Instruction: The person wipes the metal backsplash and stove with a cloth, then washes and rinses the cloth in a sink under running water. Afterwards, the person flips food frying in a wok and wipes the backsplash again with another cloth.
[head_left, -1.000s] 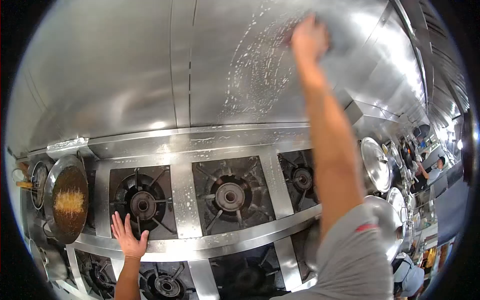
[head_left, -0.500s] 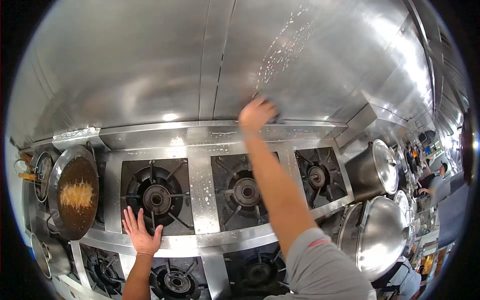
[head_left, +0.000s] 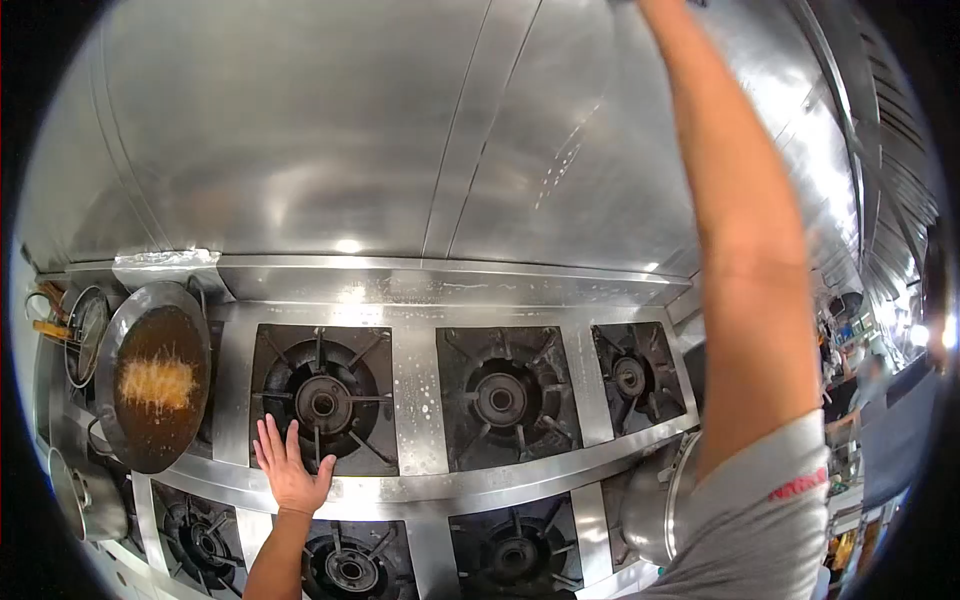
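Observation:
My left hand (head_left: 295,478) rests with fingers spread on the steel front rail (head_left: 420,495) of the stove. Its fingertips reach over the edge of a black burner grate (head_left: 322,400). My right arm (head_left: 745,240) stretches up along the steel wall panel (head_left: 300,130), and the hand itself lies beyond the top edge. Small dark bits show by the wrist there, too cut off to name. A thin streak of white suds (head_left: 558,175) clings to the wall panel left of that arm.
At left a wok (head_left: 150,300) of oil with frothing, golden food stands beside a strainer (head_left: 88,335) and a steel pot (head_left: 95,505). More burners (head_left: 500,398) line the range. A large lidded pot (head_left: 650,500) sits at right, partly behind my arm.
My right hand has swept from low on the wall up past the top edge. Most of the suds trail there is gone. The view has shifted slightly; my left hand stays on the rail.

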